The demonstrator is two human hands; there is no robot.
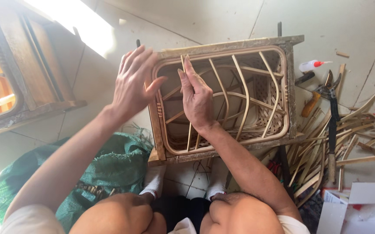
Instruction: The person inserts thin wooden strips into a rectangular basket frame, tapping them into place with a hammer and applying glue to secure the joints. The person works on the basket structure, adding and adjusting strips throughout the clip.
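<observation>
Centre frame: right hand [197, 100] pinches a cane strip [184, 65] on the basket frame [286, 82]; left hand [132, 84] spread, steadying the corner. Best to press evenly.

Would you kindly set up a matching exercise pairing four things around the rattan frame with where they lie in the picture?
Things:
1. glue bottle
2. green sack
3. pruning shears
4. right hand

Places:
A. left of the person's knees, on the floor
B. on the curved ribs inside the rattan frame
C. on the floor right of the frame, handles toward the cut strips
D. by the frame's far right corner, red tip pointing right

Pairs: 1-D, 2-A, 3-C, 4-B
</observation>
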